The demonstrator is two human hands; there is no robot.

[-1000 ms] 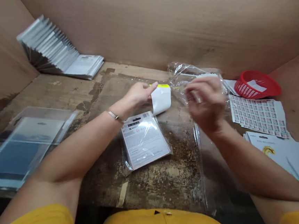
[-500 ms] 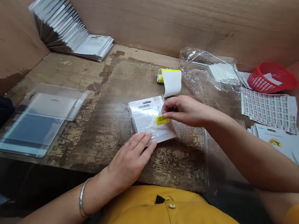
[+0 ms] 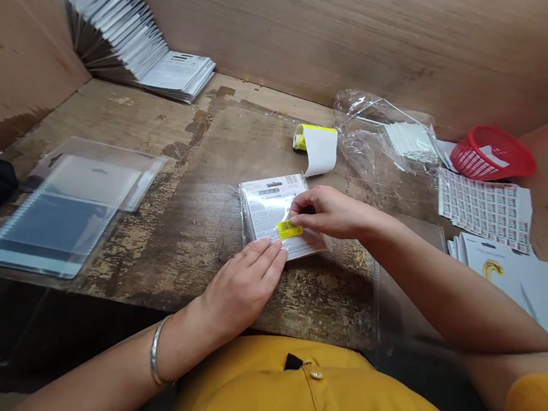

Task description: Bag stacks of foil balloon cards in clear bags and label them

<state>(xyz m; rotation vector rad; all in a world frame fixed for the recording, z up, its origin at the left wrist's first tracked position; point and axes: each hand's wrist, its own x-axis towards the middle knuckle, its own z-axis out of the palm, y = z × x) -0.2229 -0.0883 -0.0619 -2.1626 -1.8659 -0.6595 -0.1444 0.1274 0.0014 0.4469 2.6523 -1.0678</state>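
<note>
At a scarred wooden bench (image 3: 164, 157), our left hand (image 3: 238, 292) lies flat at the near edge of a card in a clear plastic sleeve (image 3: 267, 209), while our right hand (image 3: 327, 212), reaching in from the right, pinches a yellow barcode sticker (image 3: 289, 229) against the sleeve's glossy face. The hands are apart but close, both on the packet, which sits straight ahead of us, its long axis running away from the body with a slight tilt; the right hand is nearer the sticker. Beyond the packet curls a white backing strip (image 3: 320, 150) with a yellow edge. To the packet's right lie a crumpled polythene bag (image 3: 364, 140), a red plastic basket (image 3: 493, 154) and a printed sheet of labels (image 3: 483, 209); to its left, flat clear-sleeved packs (image 3: 64, 214).
</note>
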